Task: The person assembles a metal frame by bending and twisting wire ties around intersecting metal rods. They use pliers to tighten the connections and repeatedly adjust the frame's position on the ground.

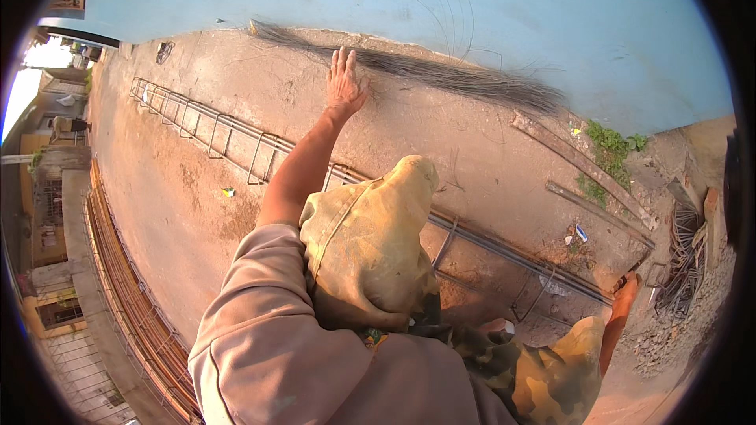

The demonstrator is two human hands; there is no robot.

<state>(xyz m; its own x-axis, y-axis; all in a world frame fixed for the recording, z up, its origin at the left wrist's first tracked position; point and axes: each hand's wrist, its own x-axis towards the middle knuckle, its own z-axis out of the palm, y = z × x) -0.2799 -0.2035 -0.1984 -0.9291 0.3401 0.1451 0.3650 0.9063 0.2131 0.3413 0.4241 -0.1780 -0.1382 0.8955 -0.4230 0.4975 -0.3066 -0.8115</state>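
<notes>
Wire bundle (441, 71) lies on the ground (429, 130) along the blue wall (598, 16); we see the left hand (344, 86) outstretched and grasping nothing, fingertips just beside the strands or touching. Of the right hand (628, 290), near the rebar cage (504, 249), we cannot tell the grip. Markings on a colourful scrap (228, 191) are too small for us to read.

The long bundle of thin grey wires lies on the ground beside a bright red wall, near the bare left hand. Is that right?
The colour is wrong: the head view shows a light blue wall, not a red one. The wire bundle does lie on the ground beside it, near the bare left hand.
</notes>
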